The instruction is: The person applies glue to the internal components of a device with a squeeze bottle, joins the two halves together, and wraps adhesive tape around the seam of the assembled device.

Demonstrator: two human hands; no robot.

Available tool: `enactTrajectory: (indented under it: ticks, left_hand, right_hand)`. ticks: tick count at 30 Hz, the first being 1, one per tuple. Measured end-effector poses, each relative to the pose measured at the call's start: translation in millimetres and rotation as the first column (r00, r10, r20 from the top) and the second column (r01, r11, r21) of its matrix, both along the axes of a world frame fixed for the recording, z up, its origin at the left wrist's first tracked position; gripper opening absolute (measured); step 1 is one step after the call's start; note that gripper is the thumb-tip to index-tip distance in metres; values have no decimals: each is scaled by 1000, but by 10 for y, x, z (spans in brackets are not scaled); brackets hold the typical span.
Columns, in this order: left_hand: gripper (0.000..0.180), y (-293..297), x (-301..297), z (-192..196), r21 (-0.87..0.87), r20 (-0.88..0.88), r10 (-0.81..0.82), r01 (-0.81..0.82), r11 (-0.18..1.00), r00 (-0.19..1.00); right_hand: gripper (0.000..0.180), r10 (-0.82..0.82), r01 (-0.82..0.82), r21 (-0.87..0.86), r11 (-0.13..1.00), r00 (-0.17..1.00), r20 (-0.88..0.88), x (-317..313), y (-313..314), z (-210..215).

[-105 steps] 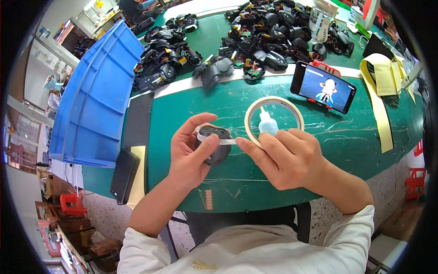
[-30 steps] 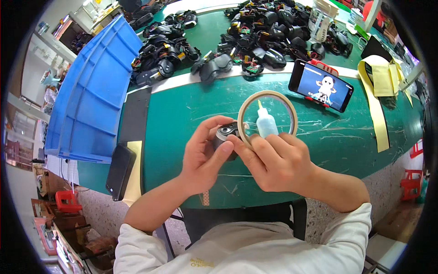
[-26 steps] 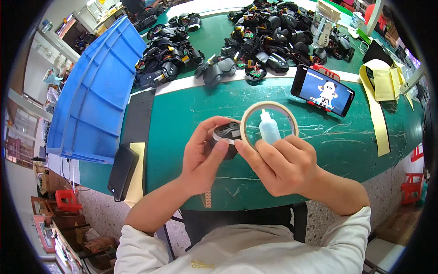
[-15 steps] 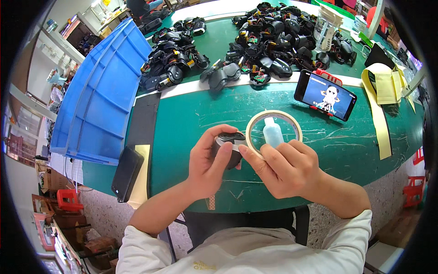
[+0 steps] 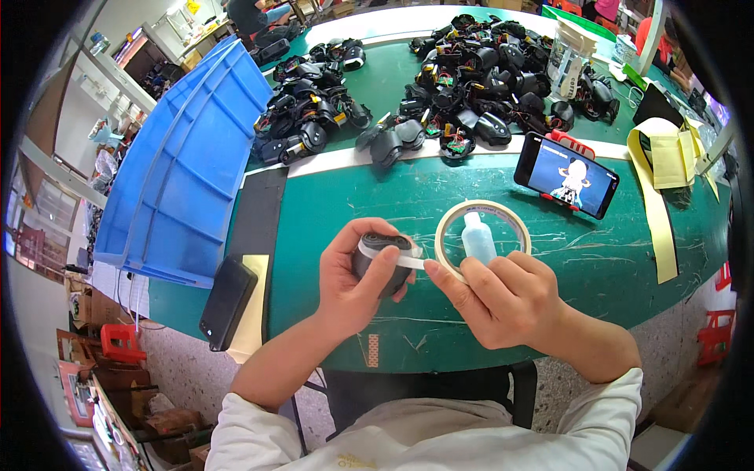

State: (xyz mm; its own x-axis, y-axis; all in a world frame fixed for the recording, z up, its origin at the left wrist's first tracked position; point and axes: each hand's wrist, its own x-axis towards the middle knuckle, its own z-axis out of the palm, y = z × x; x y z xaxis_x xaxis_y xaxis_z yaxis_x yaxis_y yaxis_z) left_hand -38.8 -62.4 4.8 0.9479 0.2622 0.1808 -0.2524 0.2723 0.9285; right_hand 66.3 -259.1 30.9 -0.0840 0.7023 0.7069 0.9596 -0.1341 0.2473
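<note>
My left hand (image 5: 351,279) is closed around a dark rolled bundle (image 5: 384,245) with its coiled layers showing on top. A white strip of tape (image 5: 410,261) passes around the bundle under my left thumb and stretches to my right fingertips. My right hand (image 5: 510,302) is closed at the near rim of a cream roll of tape (image 5: 525,229), its index finger pointing at the strip. Through the ring of the roll a small pale-blue bottle (image 5: 478,240) shows, its lower part hidden by my fingers.
A phone (image 5: 565,177) leans on a red stand. Black device parts with wires (image 5: 487,82) lie heaped at the back. A blue bin (image 5: 184,169) is tilted at the left, near a black phone-like slab (image 5: 228,302). Yellow paper strips (image 5: 664,196) hang at the right.
My hands have drawn slightly apart, and more of the white strip shows between them. The bundle has turned a little in my left hand. The whole view has shifted slightly.
</note>
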Motion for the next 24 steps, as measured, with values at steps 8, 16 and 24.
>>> enactTrajectory:
  ticks: [8, 16, 24]
  left_hand:
    - [22, 5, 10, 57, -189, 63, -170, 179, 966, 983]
    - [34, 74, 69, 88, -132, 195, -241, 269, 954, 951]
    - [32, 131, 41, 82, 29, 130, -286, 285, 958, 949]
  right_hand:
    - [41, 32, -33, 74, 997, 999, 12, 26, -11, 39]
    - [36, 24, -27, 77, 997, 999, 38, 10, -49, 26]
    - [35, 33, -34, 105, 994, 999, 14, 38, -19, -10]
